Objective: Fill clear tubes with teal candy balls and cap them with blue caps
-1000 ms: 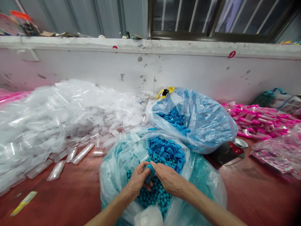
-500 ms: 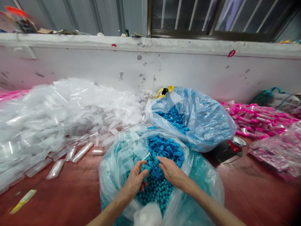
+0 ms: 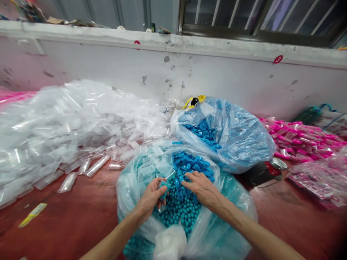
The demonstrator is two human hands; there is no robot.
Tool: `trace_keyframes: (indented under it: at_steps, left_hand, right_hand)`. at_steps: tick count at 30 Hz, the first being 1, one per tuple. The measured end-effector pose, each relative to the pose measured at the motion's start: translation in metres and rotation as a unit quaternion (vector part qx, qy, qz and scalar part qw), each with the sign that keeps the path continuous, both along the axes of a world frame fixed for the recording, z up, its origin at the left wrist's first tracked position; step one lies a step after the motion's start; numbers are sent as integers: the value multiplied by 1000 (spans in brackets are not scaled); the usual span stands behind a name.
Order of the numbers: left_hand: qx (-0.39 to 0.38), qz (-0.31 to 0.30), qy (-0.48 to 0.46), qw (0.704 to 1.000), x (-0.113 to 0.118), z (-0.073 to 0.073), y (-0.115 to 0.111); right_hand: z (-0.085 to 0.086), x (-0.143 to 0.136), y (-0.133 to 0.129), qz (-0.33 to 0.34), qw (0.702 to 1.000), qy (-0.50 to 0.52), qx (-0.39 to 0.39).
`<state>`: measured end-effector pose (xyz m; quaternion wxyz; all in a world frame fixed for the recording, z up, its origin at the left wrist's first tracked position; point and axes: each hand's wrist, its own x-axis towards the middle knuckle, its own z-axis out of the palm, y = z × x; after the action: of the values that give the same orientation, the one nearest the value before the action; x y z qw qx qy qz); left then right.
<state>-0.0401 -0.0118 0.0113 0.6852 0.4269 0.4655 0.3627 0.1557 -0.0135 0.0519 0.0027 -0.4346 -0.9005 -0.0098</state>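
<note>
My left hand (image 3: 153, 195) is closed around a small clear bag (image 3: 162, 208) with teal beads (image 3: 163, 191) showing between thumb and fingers. It is just above a large open plastic sack (image 3: 126, 195) full of loose teal beads (image 3: 187, 213). On top of the beads at the sack's far right lies a heap of blue plastic pieces (image 3: 193, 164). My right hand (image 3: 204, 189) reaches over that heap, palm down, with its fingers stretched out and apart at the pieces' near edge. Small clear bags (image 3: 153, 168) lie at the sack's far left.
A big pile of clear bags (image 3: 67, 122) covers the left of the red table (image 3: 81, 216). Behind stands a blue-filled sack (image 3: 241, 137). To the right are a silver-lidded dark container (image 3: 271, 169) and pink packets (image 3: 300, 139). A white wall (image 3: 108, 68) closes the back.
My right hand's fingers have spread over the blue pieces. My left hand has moved slightly left and up, still holding the small bag. The whole view has shifted a little.
</note>
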Motion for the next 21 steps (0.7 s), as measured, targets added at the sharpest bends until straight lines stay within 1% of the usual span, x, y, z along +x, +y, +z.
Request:
trace_keyframes:
  at_steps: [5,6,7,8,11,12,13,17,19,21]
  left_hand:
    - [7,-14,29,999,1,-5,0]
    - [10,-16,34,999,1,-5,0]
    - [13,-20,39,999,2,-5,0]
    - [18,-24,44,999,3,-4,0]
    - [33,-36,54,997,6,-2,-1]
    - [36,-37,53,997,8,-2,-1]
    - [37,-37,49,997,10,-1,-2]
    - [42,-38,20,998,13,0,-5]
    - [39,-41,5,998,14,0,-6]
    - [34,-48,-5,998,14,-1,-7]
  right_hand:
    - [-18,0,9,69,996,-40,47]
    - [-20,0,11,73,995,-38,57]
    - [-22,0,13,66,995,-33,65]
    - [-22,-1,15,45,996,-25,66]
    - [-19,-7,15,-46,998,12,44]
    - [-18,-10,13,-60,997,33,36]
    - [-18,-13,10,-58,996,57,33]
    - [-23,-23,-6,-6,983,180,34]
    - [-25,-24,-11,-1,963,270,-5]
    - [-25,-23,-13,-16,932,358,-55]
